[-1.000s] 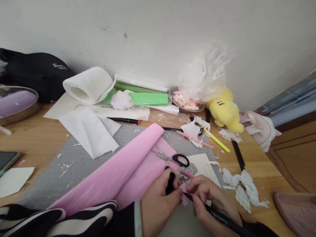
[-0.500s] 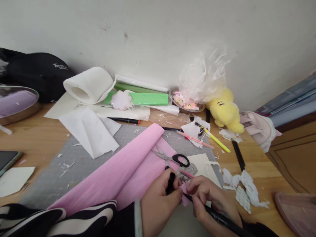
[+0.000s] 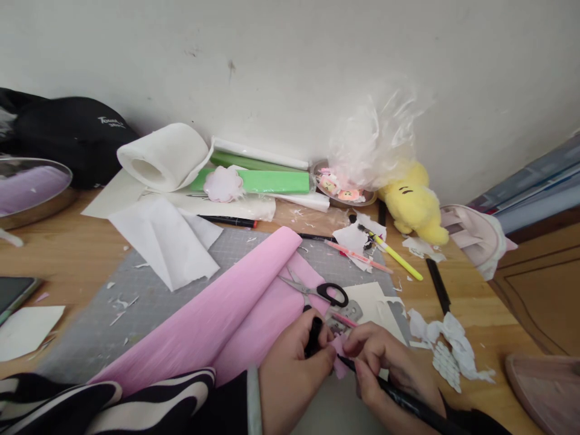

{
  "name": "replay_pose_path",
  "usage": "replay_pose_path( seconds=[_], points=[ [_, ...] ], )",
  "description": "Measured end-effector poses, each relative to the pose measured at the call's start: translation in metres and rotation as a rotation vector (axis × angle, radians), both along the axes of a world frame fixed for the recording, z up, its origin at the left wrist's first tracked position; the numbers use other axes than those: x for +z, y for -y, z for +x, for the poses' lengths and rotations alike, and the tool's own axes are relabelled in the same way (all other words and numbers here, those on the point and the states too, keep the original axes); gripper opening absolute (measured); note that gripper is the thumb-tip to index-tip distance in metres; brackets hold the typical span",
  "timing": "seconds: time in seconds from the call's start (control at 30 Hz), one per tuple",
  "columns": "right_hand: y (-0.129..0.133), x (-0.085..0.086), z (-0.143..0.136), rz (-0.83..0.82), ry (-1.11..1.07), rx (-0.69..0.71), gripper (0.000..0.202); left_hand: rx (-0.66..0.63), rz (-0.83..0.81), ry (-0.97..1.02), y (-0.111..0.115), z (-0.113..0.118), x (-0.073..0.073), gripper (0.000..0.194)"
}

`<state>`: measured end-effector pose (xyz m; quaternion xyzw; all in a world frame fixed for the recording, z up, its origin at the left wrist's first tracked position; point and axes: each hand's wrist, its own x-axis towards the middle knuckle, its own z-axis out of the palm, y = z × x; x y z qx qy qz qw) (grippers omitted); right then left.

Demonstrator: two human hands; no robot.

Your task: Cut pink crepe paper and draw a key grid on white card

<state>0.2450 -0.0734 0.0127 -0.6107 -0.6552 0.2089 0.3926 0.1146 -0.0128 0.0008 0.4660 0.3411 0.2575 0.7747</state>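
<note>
The left hand point(image 3: 296, 368) is curled, its thumb and fingertips pinching a small scrap of pink crepe paper point(image 3: 339, 357), with a short black plastic cylinder point(image 3: 313, 333) tucked in its fingers. The right hand point(image 3: 385, 359) grips a slim black pen point(image 3: 403, 399), its fingers bent around the barrel and the tip at the scrap. The scrap sits between the 2 hands, just nearer than a pair of black-handled metal scissors point(image 3: 334, 294) on a large pink crepe-paper sheet point(image 3: 203, 314); it looks narrow and slightly creased. Fingers cover much of its outline, the pen's rear end runs out at the bottom edge, and whether the tip touches paper is hard to tell.
</note>
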Motion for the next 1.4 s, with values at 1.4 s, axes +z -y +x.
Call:
replay_pose_path(
  seconds=[1.4],
  points=[
    [0.001,0.007,0.002,-0.048,-0.05,-0.061,0.021,-0.033,0.073,-0.026,-0.001,-0.001,-0.005,0.021]
  ],
)
